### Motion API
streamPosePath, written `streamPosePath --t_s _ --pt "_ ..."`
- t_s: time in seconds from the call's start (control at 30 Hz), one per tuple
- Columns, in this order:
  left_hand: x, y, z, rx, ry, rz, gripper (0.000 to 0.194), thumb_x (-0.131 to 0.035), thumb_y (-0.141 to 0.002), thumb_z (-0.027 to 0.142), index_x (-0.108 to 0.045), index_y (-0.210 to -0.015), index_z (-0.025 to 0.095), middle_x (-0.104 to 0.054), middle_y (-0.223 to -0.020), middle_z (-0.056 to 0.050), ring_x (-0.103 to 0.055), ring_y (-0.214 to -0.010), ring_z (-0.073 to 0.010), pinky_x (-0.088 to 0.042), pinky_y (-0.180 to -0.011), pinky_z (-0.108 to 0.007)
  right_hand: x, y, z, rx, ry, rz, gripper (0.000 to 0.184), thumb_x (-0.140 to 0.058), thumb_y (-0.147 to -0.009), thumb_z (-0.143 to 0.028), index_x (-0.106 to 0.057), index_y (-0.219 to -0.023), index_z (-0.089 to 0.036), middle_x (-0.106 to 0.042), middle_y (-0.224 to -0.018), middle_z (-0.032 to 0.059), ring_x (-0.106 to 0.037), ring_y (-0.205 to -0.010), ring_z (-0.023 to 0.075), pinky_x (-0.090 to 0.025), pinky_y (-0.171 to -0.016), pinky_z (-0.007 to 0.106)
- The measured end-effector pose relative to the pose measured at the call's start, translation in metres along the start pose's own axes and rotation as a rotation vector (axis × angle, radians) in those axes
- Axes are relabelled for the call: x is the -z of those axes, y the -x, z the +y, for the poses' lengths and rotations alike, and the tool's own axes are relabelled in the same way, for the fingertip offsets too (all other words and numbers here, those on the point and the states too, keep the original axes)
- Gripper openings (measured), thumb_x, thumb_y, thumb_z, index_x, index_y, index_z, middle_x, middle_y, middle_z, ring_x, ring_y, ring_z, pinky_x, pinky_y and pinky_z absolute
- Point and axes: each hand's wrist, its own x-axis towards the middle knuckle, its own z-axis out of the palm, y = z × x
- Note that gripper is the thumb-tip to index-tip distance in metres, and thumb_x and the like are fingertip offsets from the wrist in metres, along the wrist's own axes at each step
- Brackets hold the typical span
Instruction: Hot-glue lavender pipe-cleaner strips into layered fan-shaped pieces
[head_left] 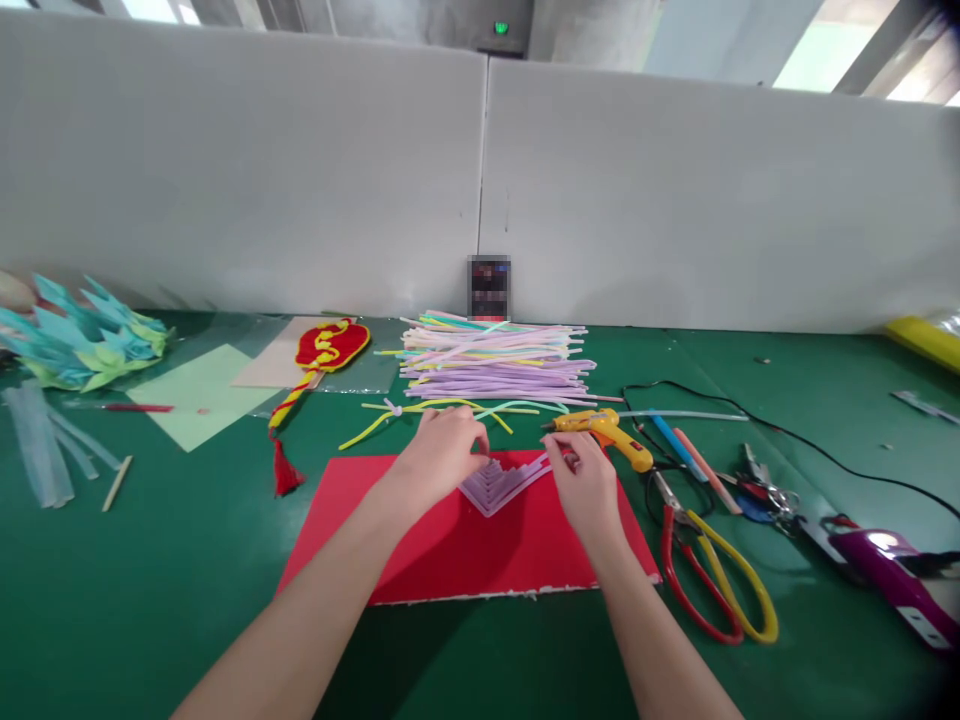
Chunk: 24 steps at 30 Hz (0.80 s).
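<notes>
Several light purple pipe cleaners (489, 497), bent into nested V shapes, lie over a red board (450, 572) with a ragged white front edge. My left hand (444, 450) has its fingers curled closed at the left end of the V. At the right end, my right hand (585, 482) pinches the tip of a longer purple strip between thumb and fingers. The exact fingertip contact is partly hidden on both sides. Just behind the board is a stack of pastel pipe cleaners (495, 365), with loose yellow ones (364, 432) in front of it.
A yellow glue gun (619, 437) lies beside my right hand, its black cable (810, 447) running right. Red-and-yellow-handled pliers (712, 575), keys (765, 490) and a purple tool (885, 565) are at right. Leftward are a tasselled fan (330, 347), green paper (202, 395) and turquoise folded pieces (82, 335).
</notes>
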Motion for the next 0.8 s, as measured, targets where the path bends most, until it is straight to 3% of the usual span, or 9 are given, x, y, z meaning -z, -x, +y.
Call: streamPosePath --t_s 0.17,0.33,0.8 --pt "-0.008 0.005 -0.018 -0.004 0.013 -0.062 0.013 -0.061 -0.073 0.027 -0.065 -0.084 0.021 -0.057 -0.091 -0.004 -0.052 -0.093 -0.0229 -0.032 -0.081 -0.035 -0.001 0.001 -0.001 -0.028 -0.049 -0.032 0.021 -0.048 -0.083 -0.035 -0.062 -0.079 -0.019 -0.062 -0.079 0.0037 -0.054 -0.066 0.0144 -0.044 -0.064 0.026" --pt "-0.024 0.004 -0.022 -0.031 0.038 -0.092 0.026 -0.063 -0.071 0.028 -0.06 -0.096 0.021 -0.057 -0.099 -0.004 -0.051 -0.098 -0.0241 -0.032 -0.082 -0.035 -0.002 0.001 0.0 -0.033 -0.053 -0.033 0.021 -0.048 -0.082 -0.035 -0.062 -0.079 -0.019 -0.062 -0.079 0.0037 -0.054 -0.067 0.0147 -0.044 -0.065 0.027" --pt "-0.025 0.002 -0.02 0.01 0.138 -0.121 0.02 -0.064 -0.066 0.022 -0.054 -0.083 0.021 -0.061 -0.087 0.0 -0.052 -0.089 -0.0213 -0.032 -0.078 -0.031 -0.002 0.001 -0.001 -0.071 -0.113 -0.049 0.025 -0.048 -0.082 -0.039 -0.062 -0.08 -0.018 -0.064 -0.082 0.0056 -0.058 -0.072 0.0168 -0.046 -0.069 0.029"
